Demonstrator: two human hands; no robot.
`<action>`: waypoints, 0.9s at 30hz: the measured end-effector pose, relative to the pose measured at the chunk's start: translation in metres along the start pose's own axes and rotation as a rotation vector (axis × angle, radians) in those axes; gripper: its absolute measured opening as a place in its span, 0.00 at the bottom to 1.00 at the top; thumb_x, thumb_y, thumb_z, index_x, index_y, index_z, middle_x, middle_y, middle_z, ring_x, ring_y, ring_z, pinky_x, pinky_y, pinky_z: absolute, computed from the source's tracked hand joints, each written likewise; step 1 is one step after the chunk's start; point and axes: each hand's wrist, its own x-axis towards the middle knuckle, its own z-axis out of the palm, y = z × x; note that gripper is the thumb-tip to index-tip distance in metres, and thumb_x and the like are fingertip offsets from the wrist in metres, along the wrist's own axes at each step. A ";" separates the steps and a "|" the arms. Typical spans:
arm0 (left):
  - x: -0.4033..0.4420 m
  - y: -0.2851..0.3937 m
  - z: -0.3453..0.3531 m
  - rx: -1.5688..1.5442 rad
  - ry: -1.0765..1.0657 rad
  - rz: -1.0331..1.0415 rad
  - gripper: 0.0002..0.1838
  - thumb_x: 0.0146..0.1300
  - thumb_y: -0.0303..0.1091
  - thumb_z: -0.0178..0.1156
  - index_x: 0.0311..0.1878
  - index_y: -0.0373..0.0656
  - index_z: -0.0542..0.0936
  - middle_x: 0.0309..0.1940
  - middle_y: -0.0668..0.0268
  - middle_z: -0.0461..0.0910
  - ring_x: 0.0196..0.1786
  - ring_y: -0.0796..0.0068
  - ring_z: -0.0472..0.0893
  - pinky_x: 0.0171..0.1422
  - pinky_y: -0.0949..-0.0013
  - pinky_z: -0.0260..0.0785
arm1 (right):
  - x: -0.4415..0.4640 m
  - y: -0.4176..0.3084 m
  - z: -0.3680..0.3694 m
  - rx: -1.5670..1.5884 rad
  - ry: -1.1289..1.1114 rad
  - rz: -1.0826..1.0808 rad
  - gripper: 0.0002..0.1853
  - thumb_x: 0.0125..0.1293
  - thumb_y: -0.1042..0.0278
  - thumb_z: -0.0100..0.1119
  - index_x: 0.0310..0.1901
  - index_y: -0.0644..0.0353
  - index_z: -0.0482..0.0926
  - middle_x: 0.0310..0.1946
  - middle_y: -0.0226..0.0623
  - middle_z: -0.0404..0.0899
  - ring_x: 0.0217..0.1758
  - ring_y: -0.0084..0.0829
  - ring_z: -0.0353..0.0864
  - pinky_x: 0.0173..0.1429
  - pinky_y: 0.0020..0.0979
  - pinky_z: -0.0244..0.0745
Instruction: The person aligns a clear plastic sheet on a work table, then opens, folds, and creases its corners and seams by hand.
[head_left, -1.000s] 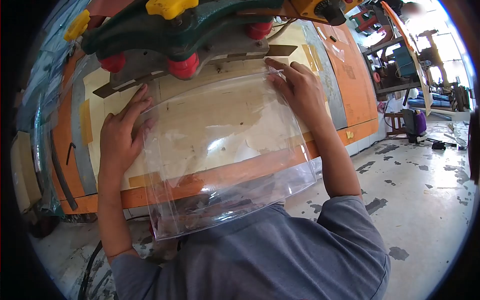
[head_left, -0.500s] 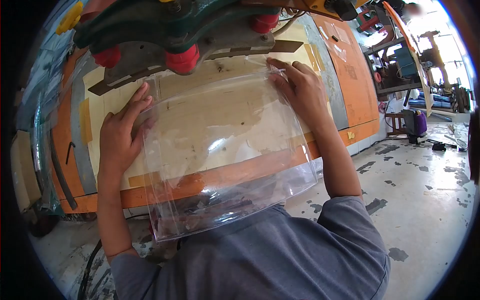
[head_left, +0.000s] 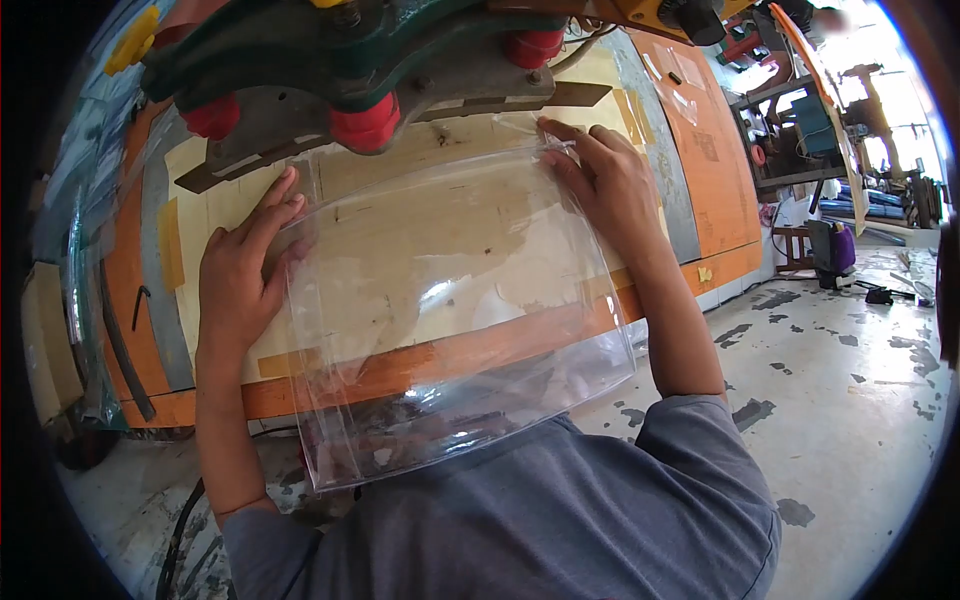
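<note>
A clear plastic bag [head_left: 440,250], flat with seamed edges, lies over the bench and hangs past its front edge toward my body. My left hand [head_left: 240,265] is at its left edge, index and middle fingers stretched forward, the thumb partly seen through the plastic. At the far right corner my right hand [head_left: 605,185] grips the edge between thumb and fingers, index finger reaching toward the dark metal bar [head_left: 400,138]. That bar sits under the green press head [head_left: 270,60], just beyond the bag's far edge.
Red knobs [head_left: 365,122] are mounted on the press head. Beneath the bag is a pale wooden board [head_left: 185,330] with tape on an orange bench [head_left: 725,170]. A hex key [head_left: 140,305] lies at left. A metal shelf [head_left: 790,130] stands at right above the worn floor [head_left: 820,370].
Almost nothing differs. The bag's near edge sits very slightly lower, and both hands stay in nearly the same places at its sides.
</note>
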 end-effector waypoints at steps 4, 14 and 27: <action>0.001 0.002 0.000 0.006 -0.021 -0.028 0.26 0.61 0.27 0.66 0.64 0.48 0.78 0.76 0.73 0.73 0.61 0.66 0.84 0.50 0.65 0.69 | 0.001 0.000 -0.002 -0.010 0.000 -0.007 0.16 0.71 0.54 0.65 0.58 0.43 0.87 0.27 0.35 0.73 0.34 0.39 0.79 0.42 0.43 0.74; -0.001 0.001 -0.001 0.001 0.002 -0.053 0.24 0.63 0.34 0.68 0.63 0.49 0.79 0.75 0.74 0.74 0.60 0.63 0.85 0.53 0.62 0.72 | 0.001 -0.006 -0.002 0.041 0.001 0.017 0.17 0.71 0.55 0.66 0.58 0.46 0.87 0.27 0.37 0.74 0.32 0.39 0.79 0.41 0.43 0.73; -0.007 -0.003 0.000 0.012 -0.035 -0.068 0.25 0.63 0.36 0.69 0.65 0.51 0.78 0.76 0.77 0.73 0.61 0.67 0.84 0.50 0.63 0.70 | 0.002 -0.010 -0.003 0.045 -0.032 0.035 0.19 0.72 0.58 0.66 0.63 0.48 0.86 0.26 0.37 0.71 0.28 0.36 0.73 0.39 0.39 0.70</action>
